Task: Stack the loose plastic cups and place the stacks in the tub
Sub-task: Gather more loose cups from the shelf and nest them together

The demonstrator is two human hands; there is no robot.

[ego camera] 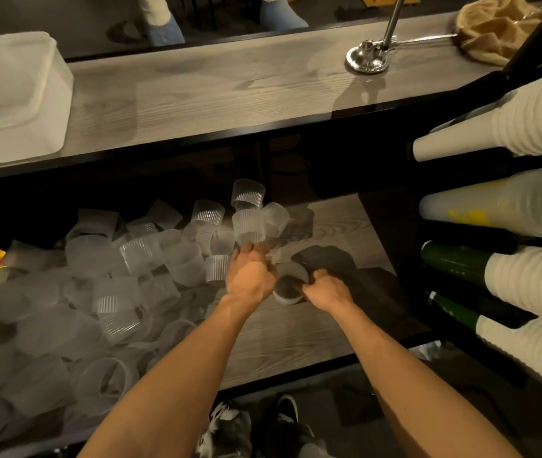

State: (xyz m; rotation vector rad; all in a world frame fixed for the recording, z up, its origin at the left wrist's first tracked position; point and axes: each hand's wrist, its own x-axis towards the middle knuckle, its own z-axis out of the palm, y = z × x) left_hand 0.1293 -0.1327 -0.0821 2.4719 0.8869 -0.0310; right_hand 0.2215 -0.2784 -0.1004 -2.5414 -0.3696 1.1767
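Steadying one plastic cup (289,274) at frame centre: left hand (250,276) and right hand (327,292) curl round it, probably for nesting.

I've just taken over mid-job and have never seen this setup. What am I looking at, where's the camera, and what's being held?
No machine here: these are a person's two bare hands, filmed by one wide-angle camera on their head, looking down. On the lower shelf lies a pile of loose cups. The right hand pinches one clear cup; the left hand lies against it, its grip unclear. A pale tub sits on the upper counter, at the left. Paper cup stacks lie at the right.
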